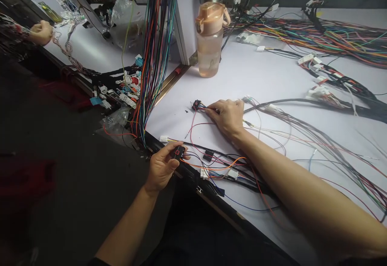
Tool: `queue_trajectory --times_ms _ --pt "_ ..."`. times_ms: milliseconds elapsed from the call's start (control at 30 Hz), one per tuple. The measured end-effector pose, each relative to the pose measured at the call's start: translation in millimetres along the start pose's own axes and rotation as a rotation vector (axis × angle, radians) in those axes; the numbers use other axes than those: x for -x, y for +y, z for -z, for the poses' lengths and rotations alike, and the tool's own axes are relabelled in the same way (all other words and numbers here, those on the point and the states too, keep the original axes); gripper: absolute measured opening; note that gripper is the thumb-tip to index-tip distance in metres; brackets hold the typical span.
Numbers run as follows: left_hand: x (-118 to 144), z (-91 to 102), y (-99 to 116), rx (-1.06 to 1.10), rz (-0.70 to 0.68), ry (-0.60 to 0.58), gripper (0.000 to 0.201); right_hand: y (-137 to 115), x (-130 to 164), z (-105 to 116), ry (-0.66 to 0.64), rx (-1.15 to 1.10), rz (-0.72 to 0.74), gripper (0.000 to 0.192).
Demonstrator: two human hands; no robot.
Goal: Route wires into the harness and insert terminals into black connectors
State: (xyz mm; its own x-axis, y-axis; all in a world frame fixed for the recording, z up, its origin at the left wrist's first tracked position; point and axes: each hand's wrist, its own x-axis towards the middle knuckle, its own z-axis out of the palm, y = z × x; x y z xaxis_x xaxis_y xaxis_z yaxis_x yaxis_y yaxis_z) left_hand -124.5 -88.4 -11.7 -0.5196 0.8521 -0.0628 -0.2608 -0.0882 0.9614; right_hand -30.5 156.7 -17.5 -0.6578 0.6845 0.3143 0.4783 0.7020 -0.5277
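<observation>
In the head view, my left hand point(163, 165) pinches a black connector point(179, 152) with a red mark, above the table's front edge. Thin orange and dark wires trail right from its back. My right hand point(226, 116) is closed on the wire bundle point(204, 108) just behind a second black connector point(196, 104), which lies on the white table. Its palm and fingers hide part of that bundle. Between the hands runs a loose red wire point(191, 131). Below lie a white connector point(204, 173), another white connector point(232, 173) and a small black piece point(208, 154).
A water bottle point(209, 42) with an orange lid stands at the back. Thick coloured wires point(157, 40) hang down at the left, beside piled connectors point(123, 84). More wire bundles point(332, 36) cover the back right. Another person's hand point(41, 32) shows at far left.
</observation>
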Motion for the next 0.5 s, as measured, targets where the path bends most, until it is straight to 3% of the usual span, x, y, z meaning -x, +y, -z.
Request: queue_trajectory --times_ms 167,267,400,500 --pt "-1 -2.6 3 0.01 -0.016 -0.008 0.048 -2 -2 3 -0.017 -0.032 -0.036 0.021" --pt "-2 -3.2 3 0.025 -0.013 -0.01 0.047 -1 -10 19 -0.01 -0.139 -0.036 0.022" --pt "-4 -4.1 3 0.025 -0.044 -0.005 0.047 -13 -8 69 0.077 -0.365 -0.011 0.026" --pt "-5 -5.4 3 0.008 -0.053 0.029 0.05 -46 25 120 0.041 -0.569 0.056 0.027"
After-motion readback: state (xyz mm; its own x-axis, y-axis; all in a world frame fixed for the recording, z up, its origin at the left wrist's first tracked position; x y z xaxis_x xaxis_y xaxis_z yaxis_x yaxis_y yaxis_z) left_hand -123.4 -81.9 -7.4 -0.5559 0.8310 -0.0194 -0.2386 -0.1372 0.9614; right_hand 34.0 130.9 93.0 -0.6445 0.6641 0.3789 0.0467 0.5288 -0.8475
